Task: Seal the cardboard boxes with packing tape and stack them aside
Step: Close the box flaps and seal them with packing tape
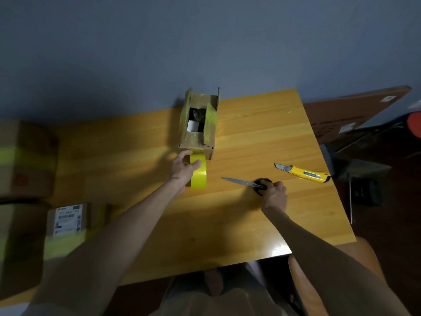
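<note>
Small cardboard box (193, 142) toward twelve o'clock on the yellow wooden table (250, 137), top open, flaps standing up, old yellow tape along the flap edges, something white and something dark inside.

Just at six o'clock of the box, upright on its edge: yellow tape roll (199, 176), gripped by the left hand (183, 168), thumb across the roll's face, fingers curled over its far side. Short strip of tape running from the roll up to the box's near wall, touching it.

At three o'clock of the roll, flat on the table: scissors (241, 182), blades together and pointing toward nine o'clock, black handles under the right hand (274, 196), fingers curled onto the loops.

Further toward three o'clock, near the table's edge and apart from both hands: yellow utility knife (305, 173), blade end showing.

At nine o'clock, along the table's left side: blurred brown taped box (25, 156) with a yellow band, and nearer at eight o'clock a labelled box (68, 220) with a white shipping label on top, yellow tape below it.
</note>
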